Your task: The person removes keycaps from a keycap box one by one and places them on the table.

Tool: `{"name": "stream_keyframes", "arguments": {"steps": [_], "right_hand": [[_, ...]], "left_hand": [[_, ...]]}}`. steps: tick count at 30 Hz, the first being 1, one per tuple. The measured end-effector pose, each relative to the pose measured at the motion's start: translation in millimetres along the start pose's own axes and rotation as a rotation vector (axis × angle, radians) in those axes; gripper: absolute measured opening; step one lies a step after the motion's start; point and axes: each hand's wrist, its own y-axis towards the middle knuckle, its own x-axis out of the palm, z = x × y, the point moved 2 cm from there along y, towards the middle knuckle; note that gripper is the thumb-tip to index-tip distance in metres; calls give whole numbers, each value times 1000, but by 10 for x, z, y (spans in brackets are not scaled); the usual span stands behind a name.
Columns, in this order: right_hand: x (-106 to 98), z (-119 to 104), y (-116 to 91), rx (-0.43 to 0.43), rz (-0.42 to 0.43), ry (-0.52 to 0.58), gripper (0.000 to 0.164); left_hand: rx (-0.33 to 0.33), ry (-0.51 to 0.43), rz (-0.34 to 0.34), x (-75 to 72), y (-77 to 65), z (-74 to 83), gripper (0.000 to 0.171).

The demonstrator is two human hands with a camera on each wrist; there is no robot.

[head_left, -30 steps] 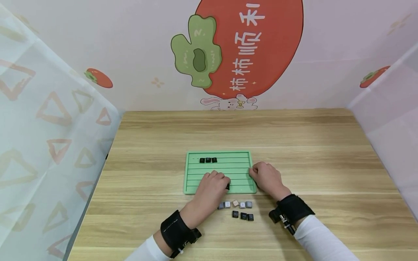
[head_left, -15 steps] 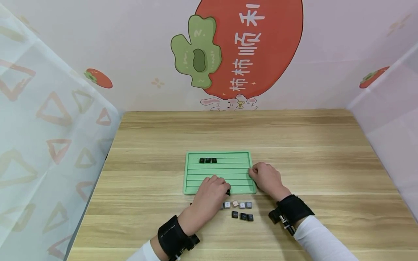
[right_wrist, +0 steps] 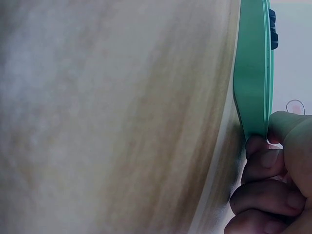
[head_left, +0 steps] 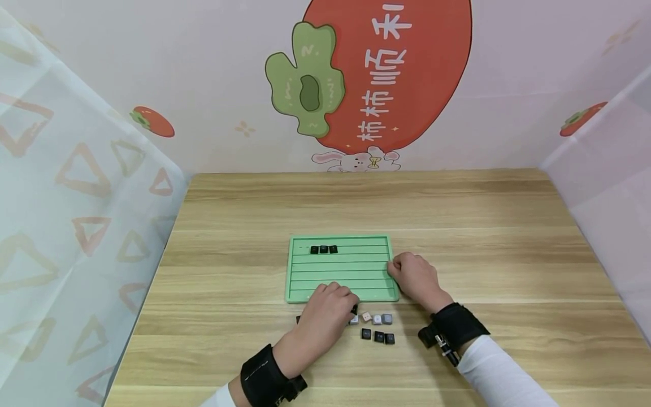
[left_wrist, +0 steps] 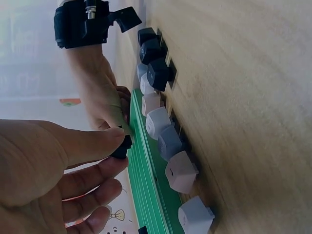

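Note:
My left hand [head_left: 325,316] pinches a small black keycap [left_wrist: 121,150] between thumb and index finger, just in front of the green tray [head_left: 363,275]. The tray has several raised lines across it. Three black keycaps [head_left: 324,249] sit side by side near its far edge. At the tray's right edge, my right hand [head_left: 418,278] grips the rim, its thumb over the top and its fingers curled at the side, as the right wrist view shows. A row of grey, white and cream keycaps [left_wrist: 158,123] lies under and beside my left hand, which partly hides it in the head view.
Three more black keycaps [head_left: 379,337] lie on the wooden table [head_left: 458,226] in front of the light row. Part of another dark piece [head_left: 298,319] shows left of my left hand. Printed cloth walls [head_left: 218,85] enclose the back and sides.
My left hand has drawn back from over the tray toward me, carrying the black keycap past the near edge to the light row. My right hand stays at the tray's edge.

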Motion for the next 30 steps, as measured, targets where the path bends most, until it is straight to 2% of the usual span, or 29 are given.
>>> {"name": "stream_keyframes", "arguments": {"steps": [9, 19, 30], "right_hand": [[9, 2, 4, -14, 10, -1, 47], [10, 2, -4, -24, 17, 7, 47], [4, 3, 3, -24, 18, 2, 46]], "left_hand": [[5, -3, -33, -23, -52, 59, 19], [57, 33, -32, -1, -104, 177, 9], [82, 66, -55, 74, -165, 222, 19]]}}
